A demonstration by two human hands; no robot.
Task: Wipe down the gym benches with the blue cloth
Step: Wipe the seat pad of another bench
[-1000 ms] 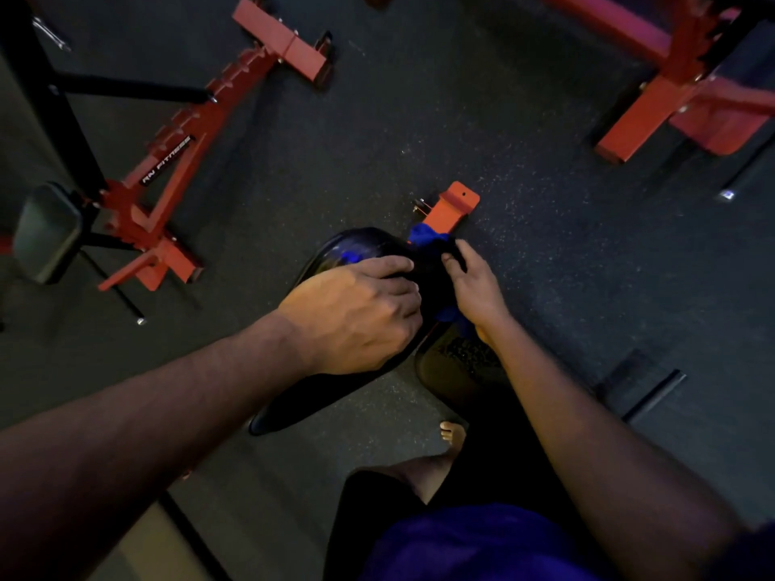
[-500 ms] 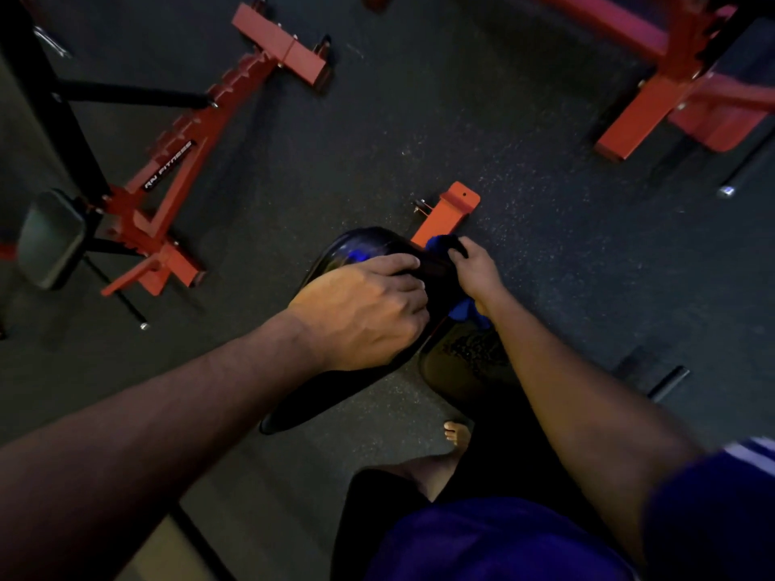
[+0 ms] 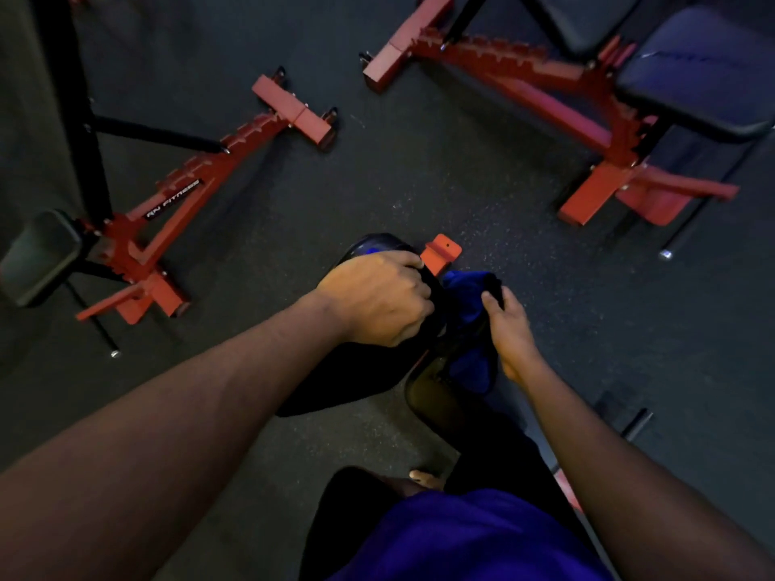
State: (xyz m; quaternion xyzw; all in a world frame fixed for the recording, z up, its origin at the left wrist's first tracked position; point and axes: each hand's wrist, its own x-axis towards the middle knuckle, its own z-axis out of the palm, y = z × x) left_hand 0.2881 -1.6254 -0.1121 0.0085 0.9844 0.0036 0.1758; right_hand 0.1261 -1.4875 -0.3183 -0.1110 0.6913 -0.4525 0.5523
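Note:
A black padded bench back [image 3: 335,379] stands raised right in front of me, with its seat pad [image 3: 436,400] below to the right. My left hand [image 3: 377,297] grips the top end of the back pad, fingers curled over its edge. The blue cloth [image 3: 467,320] hangs bunched against the pad's right side. My right hand [image 3: 509,333] holds the cloth there, its fingertips pinching a dark fold at the top.
A red bench frame [image 3: 184,195] with a black pad [image 3: 40,255] lies at left. Another red-framed bench [image 3: 557,115] with dark pads [image 3: 704,73] stands at upper right. This bench's orange foot [image 3: 440,251] pokes out behind the pad. My bare foot [image 3: 425,478] rests on the dark rubber floor.
My head has lifted, bringing the upper-right bench into view. My right hand has slid down the pad's right side with the cloth, and more blue cloth now shows. The left hand keeps its grip.

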